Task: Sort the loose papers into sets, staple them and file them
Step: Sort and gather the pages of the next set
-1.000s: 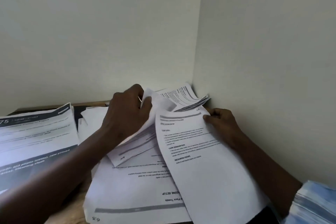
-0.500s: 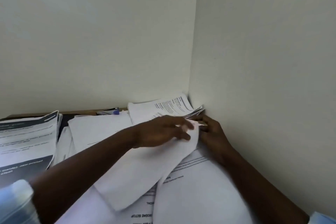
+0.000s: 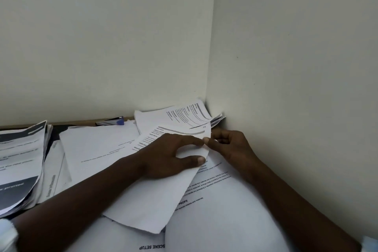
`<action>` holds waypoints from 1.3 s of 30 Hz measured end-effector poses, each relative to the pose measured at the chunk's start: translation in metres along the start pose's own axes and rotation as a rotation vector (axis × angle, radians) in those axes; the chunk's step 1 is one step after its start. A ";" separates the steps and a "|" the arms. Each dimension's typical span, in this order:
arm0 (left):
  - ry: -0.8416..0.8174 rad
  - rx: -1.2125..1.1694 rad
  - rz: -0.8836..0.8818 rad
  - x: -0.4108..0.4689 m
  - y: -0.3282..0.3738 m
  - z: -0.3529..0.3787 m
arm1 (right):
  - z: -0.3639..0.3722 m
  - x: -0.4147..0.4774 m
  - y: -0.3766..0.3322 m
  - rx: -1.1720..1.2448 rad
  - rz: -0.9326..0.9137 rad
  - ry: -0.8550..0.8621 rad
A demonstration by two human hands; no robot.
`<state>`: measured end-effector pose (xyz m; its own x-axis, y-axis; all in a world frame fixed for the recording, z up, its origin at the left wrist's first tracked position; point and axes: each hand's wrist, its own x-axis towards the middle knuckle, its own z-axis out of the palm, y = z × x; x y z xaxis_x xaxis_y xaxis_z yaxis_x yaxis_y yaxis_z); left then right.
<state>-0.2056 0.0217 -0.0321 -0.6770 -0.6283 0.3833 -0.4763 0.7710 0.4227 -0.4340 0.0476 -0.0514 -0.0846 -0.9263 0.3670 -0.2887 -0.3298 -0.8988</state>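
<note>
The white printed sheet [image 3: 151, 200] with a grey header bar lies slantwise on the paper-strewn worktop [image 3: 81, 122]. Its long axis runs from near left to far right, header end toward the room corner. The left hand [image 3: 173, 155] rests on its far half, fingers [image 3: 192, 139] straight and thumb spread, pressing it flat. The right hand [image 3: 231, 145] sits just right of the sheet's far-right edge with its fingers curled, thumb and forefinger seemingly pinching that edge, so it looks better placed to draw the sheet away. Beneath lies a larger white page with black text [image 3: 225, 210]. A curled stack of printed papers [image 3: 180, 116] fills the corner, crowding the right hand against the right wall [image 3: 286, 88]. A thick pile with dark-banded covers [image 3: 20, 159] sits left. A small dark object with a blue tip [image 3: 117, 122], possibly a stapler, lies far, well apart from both hands.
</note>
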 end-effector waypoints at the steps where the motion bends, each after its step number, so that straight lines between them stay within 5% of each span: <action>1: -0.007 -0.044 -0.005 -0.001 0.002 0.000 | 0.001 0.001 0.000 -0.012 0.009 0.019; 6: -0.068 -0.207 -0.007 -0.007 0.005 -0.004 | 0.005 0.000 -0.008 0.053 0.088 0.037; 9: 0.207 -0.013 -0.044 -0.005 -0.005 -0.012 | -0.002 0.000 -0.023 0.119 0.095 0.122; 12: 0.572 0.098 -0.270 -0.002 -0.012 -0.028 | -0.019 0.001 -0.045 0.201 0.009 0.145; 15: 0.606 -0.357 -0.450 -0.005 -0.013 -0.054 | -0.033 0.002 -0.071 0.213 -0.053 0.117; 18: 0.461 -0.716 -0.406 -0.012 -0.022 -0.069 | -0.037 0.003 -0.089 0.185 -0.086 0.128; 28: 1.046 -0.217 -0.505 -0.020 -0.061 -0.083 | -0.067 0.004 -0.123 0.183 -0.244 0.289; 39: 1.208 -0.001 -0.417 -0.021 -0.051 -0.085 | -0.100 0.004 -0.167 0.187 -0.365 0.181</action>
<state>-0.1192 -0.0136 0.0082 0.4617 -0.5161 0.7214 -0.5276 0.4940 0.6911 -0.4812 0.1174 0.1236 -0.1790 -0.7018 0.6895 -0.1550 -0.6720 -0.7242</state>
